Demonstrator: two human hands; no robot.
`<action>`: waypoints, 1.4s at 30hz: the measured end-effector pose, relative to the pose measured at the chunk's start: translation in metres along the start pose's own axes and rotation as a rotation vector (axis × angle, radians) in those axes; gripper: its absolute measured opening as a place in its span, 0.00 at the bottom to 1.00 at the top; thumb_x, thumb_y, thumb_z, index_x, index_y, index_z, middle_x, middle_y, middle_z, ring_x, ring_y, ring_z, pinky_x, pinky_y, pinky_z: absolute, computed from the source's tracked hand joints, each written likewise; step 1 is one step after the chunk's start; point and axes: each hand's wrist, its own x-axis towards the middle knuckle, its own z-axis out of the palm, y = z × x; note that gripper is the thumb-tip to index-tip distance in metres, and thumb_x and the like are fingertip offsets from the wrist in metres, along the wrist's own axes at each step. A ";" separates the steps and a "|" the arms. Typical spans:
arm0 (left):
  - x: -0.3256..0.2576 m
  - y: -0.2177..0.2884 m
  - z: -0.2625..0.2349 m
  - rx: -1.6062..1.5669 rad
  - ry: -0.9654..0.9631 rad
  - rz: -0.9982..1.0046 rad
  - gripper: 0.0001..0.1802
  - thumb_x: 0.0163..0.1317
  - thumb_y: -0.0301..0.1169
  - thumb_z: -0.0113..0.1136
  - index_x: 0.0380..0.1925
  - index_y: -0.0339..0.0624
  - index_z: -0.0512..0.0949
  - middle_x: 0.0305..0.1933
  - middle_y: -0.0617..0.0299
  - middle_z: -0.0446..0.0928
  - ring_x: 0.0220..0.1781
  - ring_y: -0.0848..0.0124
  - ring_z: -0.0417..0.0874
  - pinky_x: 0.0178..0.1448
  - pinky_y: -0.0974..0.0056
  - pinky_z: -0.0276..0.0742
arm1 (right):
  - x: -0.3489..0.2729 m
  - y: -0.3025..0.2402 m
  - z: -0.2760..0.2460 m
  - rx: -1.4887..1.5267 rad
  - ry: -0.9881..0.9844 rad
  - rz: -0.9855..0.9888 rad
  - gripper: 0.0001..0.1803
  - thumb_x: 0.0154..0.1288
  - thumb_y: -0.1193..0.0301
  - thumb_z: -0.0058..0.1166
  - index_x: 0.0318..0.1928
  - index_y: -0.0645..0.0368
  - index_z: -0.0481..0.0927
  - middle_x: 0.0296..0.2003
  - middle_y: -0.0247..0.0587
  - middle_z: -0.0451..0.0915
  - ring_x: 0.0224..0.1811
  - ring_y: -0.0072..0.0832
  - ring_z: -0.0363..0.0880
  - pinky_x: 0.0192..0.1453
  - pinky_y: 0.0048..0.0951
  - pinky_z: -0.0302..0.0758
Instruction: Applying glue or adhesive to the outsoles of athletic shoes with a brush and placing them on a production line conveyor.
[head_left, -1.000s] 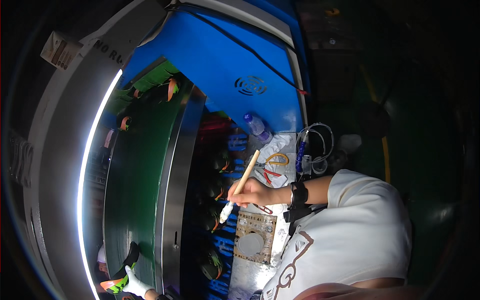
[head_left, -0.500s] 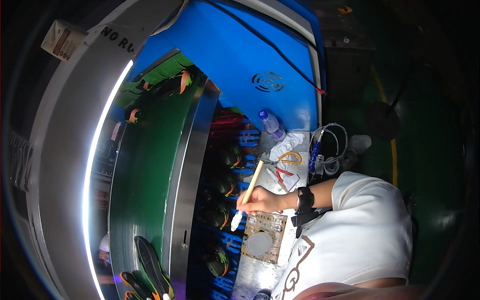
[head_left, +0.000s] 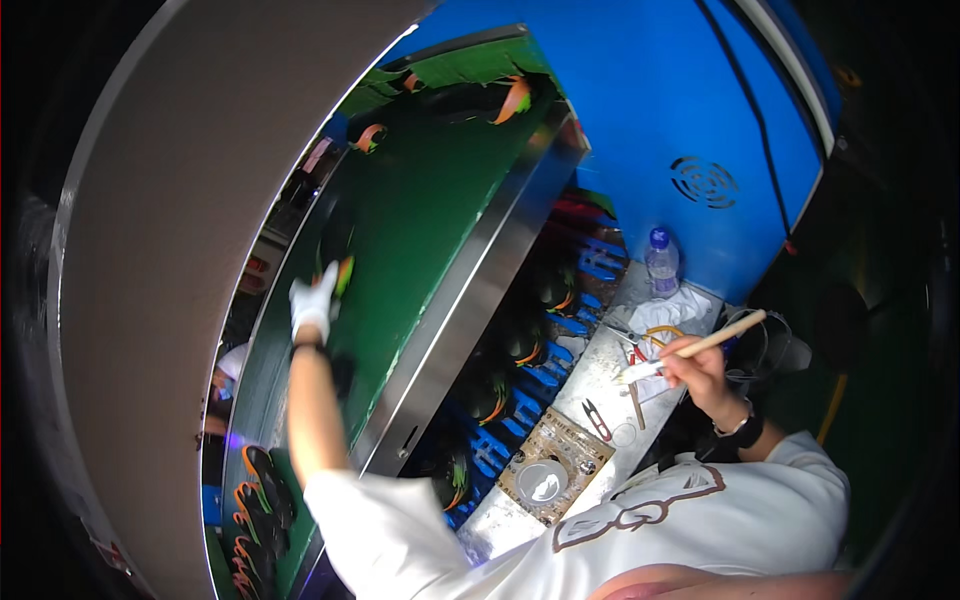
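My left hand point(head_left: 313, 300), in a white glove, reaches far out over the green conveyor belt point(head_left: 430, 230) and grips the near end of a dark shoe point(head_left: 335, 250) with orange and green trim. My right hand point(head_left: 700, 370) hovers over the work shelf and is closed on a wooden-handled brush point(head_left: 705, 345). The brush's white tip points left and down toward the shelf.
A water bottle point(head_left: 660, 262), white cloth point(head_left: 672, 312), small snips point(head_left: 597, 418) and a patterned tray with a round dish point(head_left: 548, 478) lie on the narrow shelf. Dark shoes sit on a blue rack point(head_left: 520, 380) beside the steel belt edge. More shoes ride the belt point(head_left: 255, 505).
My left arm has stretched out onto the belt and taken the dark shoe. The right hand has drawn the brush back to the right, away from the rack.
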 end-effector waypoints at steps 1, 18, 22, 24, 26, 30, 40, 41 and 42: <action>0.021 0.018 0.024 -0.138 0.012 -0.002 0.43 0.42 0.49 0.66 0.49 0.25 0.63 0.43 0.51 0.71 0.37 0.69 0.75 0.30 0.71 0.75 | -0.004 -0.002 -0.003 -0.011 0.023 0.006 0.06 0.57 0.76 0.49 0.35 0.66 0.74 0.22 0.35 0.72 0.21 0.16 0.69 0.23 0.15 0.67; -0.190 -0.161 -0.224 1.051 0.140 -0.158 0.26 0.52 0.39 0.58 0.46 0.30 0.70 0.45 0.50 0.73 0.48 0.66 0.72 0.50 0.68 0.68 | 0.010 0.026 0.071 0.106 -0.363 0.118 0.06 0.59 0.73 0.51 0.35 0.62 0.74 0.21 0.31 0.72 0.20 0.14 0.68 0.23 0.15 0.65; -0.230 -0.229 -0.260 0.978 -0.057 -0.331 0.26 0.49 0.49 0.56 0.46 0.49 0.75 0.48 0.41 0.70 0.47 0.52 0.75 0.53 0.58 0.67 | -0.003 0.023 0.085 0.128 -0.388 0.067 0.05 0.59 0.72 0.50 0.33 0.61 0.73 0.19 0.30 0.69 0.19 0.14 0.67 0.23 0.15 0.64; -0.245 -0.240 -0.257 1.053 0.046 -0.159 0.19 0.50 0.47 0.56 0.36 0.45 0.75 0.41 0.43 0.73 0.42 0.52 0.75 0.46 0.57 0.69 | -0.012 0.022 0.087 0.119 -0.404 0.094 0.06 0.59 0.71 0.50 0.32 0.61 0.73 0.19 0.29 0.69 0.18 0.14 0.67 0.22 0.15 0.63; -0.274 -0.235 -0.249 1.118 0.152 -0.005 0.15 0.50 0.44 0.55 0.26 0.42 0.76 0.34 0.45 0.75 0.37 0.53 0.76 0.38 0.55 0.71 | -0.018 0.022 0.092 0.117 -0.413 0.087 0.06 0.59 0.71 0.50 0.32 0.61 0.73 0.18 0.28 0.68 0.18 0.14 0.67 0.22 0.15 0.63; -0.330 -0.193 -0.227 0.666 0.250 0.056 0.13 0.53 0.38 0.54 0.23 0.38 0.76 0.29 0.48 0.74 0.30 0.53 0.74 0.36 0.58 0.71 | -0.025 0.021 0.101 0.089 -0.439 0.089 0.06 0.59 0.70 0.50 0.32 0.61 0.73 0.17 0.28 0.68 0.17 0.14 0.66 0.20 0.16 0.61; -0.344 -0.196 -0.211 0.842 0.137 0.080 0.15 0.53 0.36 0.56 0.33 0.33 0.76 0.33 0.53 0.76 0.33 0.63 0.74 0.41 0.63 0.70 | -0.040 0.008 0.095 0.059 -0.389 0.064 0.06 0.59 0.71 0.50 0.32 0.61 0.73 0.19 0.29 0.69 0.17 0.14 0.66 0.21 0.17 0.62; -0.336 -0.194 -0.211 0.808 0.116 0.032 0.16 0.54 0.37 0.56 0.34 0.33 0.76 0.33 0.53 0.76 0.33 0.64 0.74 0.41 0.64 0.70 | -0.043 0.005 0.092 0.080 -0.395 0.064 0.05 0.59 0.71 0.50 0.32 0.61 0.73 0.19 0.29 0.69 0.17 0.14 0.66 0.22 0.16 0.62; -0.328 -0.191 -0.210 0.768 0.095 -0.016 0.17 0.54 0.37 0.57 0.35 0.32 0.76 0.34 0.54 0.76 0.33 0.65 0.74 0.42 0.64 0.70 | -0.045 0.004 0.090 0.072 -0.406 0.060 0.05 0.59 0.71 0.50 0.32 0.61 0.73 0.19 0.29 0.69 0.17 0.14 0.66 0.22 0.16 0.62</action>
